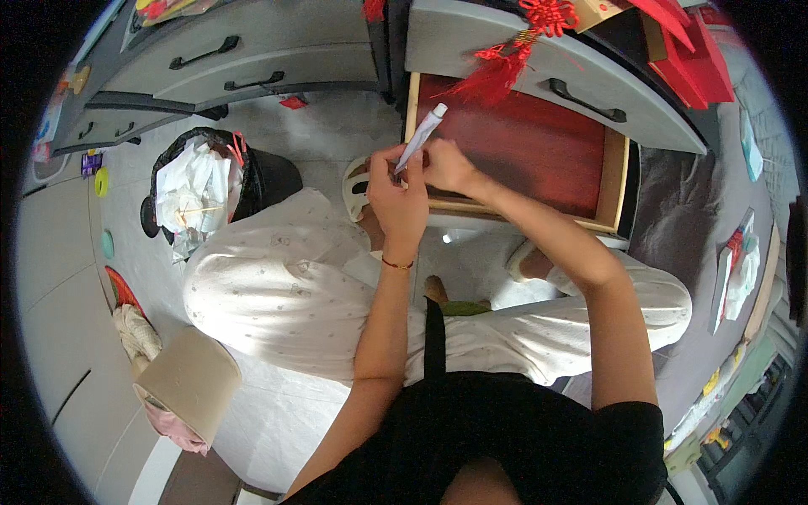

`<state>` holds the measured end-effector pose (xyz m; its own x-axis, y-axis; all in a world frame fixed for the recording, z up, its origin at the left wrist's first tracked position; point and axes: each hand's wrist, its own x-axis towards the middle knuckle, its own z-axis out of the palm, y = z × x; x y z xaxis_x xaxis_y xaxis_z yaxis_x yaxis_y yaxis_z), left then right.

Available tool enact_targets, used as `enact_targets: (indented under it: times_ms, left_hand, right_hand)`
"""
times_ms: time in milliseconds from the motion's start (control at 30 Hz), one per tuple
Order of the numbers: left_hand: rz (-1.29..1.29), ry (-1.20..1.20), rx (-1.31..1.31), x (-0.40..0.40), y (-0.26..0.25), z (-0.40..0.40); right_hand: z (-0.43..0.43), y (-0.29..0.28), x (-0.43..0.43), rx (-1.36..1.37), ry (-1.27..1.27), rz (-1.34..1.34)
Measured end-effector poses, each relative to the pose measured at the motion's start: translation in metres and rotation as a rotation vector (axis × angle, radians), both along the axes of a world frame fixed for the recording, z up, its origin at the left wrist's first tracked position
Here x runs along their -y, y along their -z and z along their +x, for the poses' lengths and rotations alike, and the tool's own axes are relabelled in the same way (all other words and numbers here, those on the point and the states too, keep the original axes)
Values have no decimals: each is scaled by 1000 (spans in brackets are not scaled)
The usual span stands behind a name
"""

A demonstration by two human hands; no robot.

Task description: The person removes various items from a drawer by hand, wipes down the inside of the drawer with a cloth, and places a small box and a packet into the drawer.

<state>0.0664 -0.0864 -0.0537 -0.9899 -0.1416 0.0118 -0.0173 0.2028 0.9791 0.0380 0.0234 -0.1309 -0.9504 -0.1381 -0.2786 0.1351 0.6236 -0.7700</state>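
Observation:
A slim white squeeze tube [421, 140] with a white cap points up and to the right. My left hand [399, 202] grips its lower part between thumb and fingers. Close beside it, my right hand [449, 165] is curled, its fingertips hidden behind the left thumb and tube. Whether the right fingers hold anything cannot be seen. Both hands are over the near left corner of a pulled-out drawer [536, 151] with a reddish-brown bottom and pale wooden sides.
Left of my knees stands a black-lined trash bin [265, 173] heaped with white waste. A beige fabric bin [189, 385] is on the floor at lower left. A red tassel knot [499, 72] hangs over the drawer front. Red boxes [691, 63] are at upper right.

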Motion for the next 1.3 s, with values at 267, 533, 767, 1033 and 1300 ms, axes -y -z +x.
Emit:
enact_targets:
  times_ms: [267, 533, 767, 1033, 1300]
  left_hand:
    - [16, 16, 14, -4, 4, -2]
    - [88, -37, 4, -1, 9, -3]
    - [5, 136, 57, -16, 20, 5]
    - [-530, 478, 137, -46, 36, -3]
    - [-361, 743, 544, -75, 80, -32]
  right_hand:
    - [20, 25, -11, 186, -64, -370]
    - [34, -27, -75, 435, 283, -1256]
    - [52, -69, -108, 346, 289, -1627]
    - [59, -73, -101, 220, 273, -1618]
    - [54, -83, -86, 104, 389, -1562]
